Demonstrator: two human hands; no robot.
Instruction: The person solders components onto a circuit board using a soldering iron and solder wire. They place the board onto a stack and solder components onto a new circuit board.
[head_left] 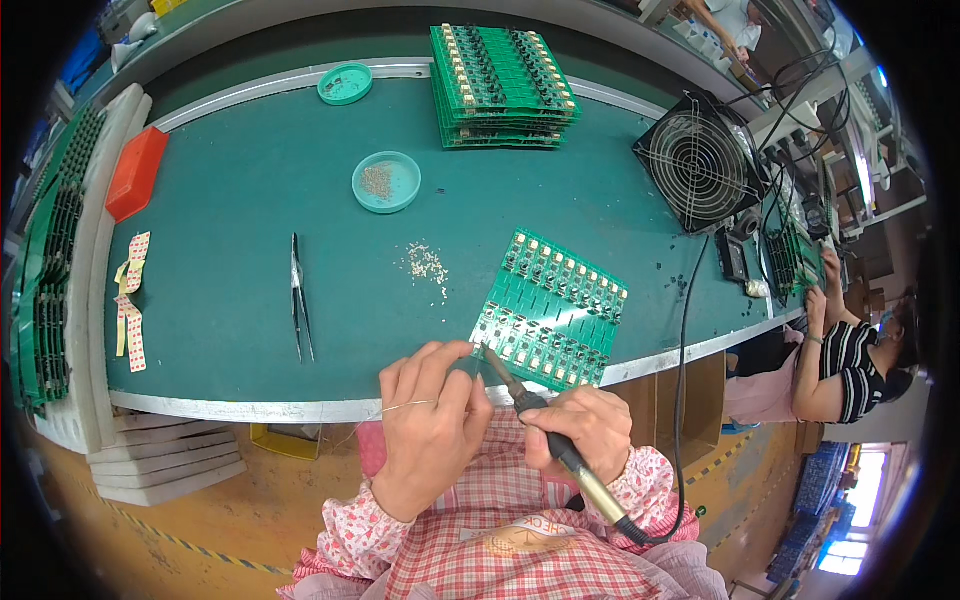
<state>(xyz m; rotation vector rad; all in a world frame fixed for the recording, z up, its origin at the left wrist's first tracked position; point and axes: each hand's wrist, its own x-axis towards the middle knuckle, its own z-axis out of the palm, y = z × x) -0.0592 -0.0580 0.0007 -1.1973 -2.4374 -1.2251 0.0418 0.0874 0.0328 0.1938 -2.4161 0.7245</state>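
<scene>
A green circuit board panel [545, 318] lies at an angle near the table's front edge, with rows of white and black parts. My right hand [588, 425] is closed round a soldering iron [562, 447], whose tip meets the panel's near left corner. At that same corner my left hand [430, 420] has its fingers curled, the index fingertip against the board's edge. A thin solder wire [408, 404] crosses the back of this hand and seems to run into its fingers; the pinch itself is partly hidden.
Loose pale parts [425, 265] lie left of the panel; tweezers [299, 300] rest farther left. Behind are two round dishes [404, 203] [345, 85], stacked boards [505, 85] and a fan [700, 165]. The iron's black cable [684, 350] crosses the front edge. A co-worker [850, 365] sits at right.
</scene>
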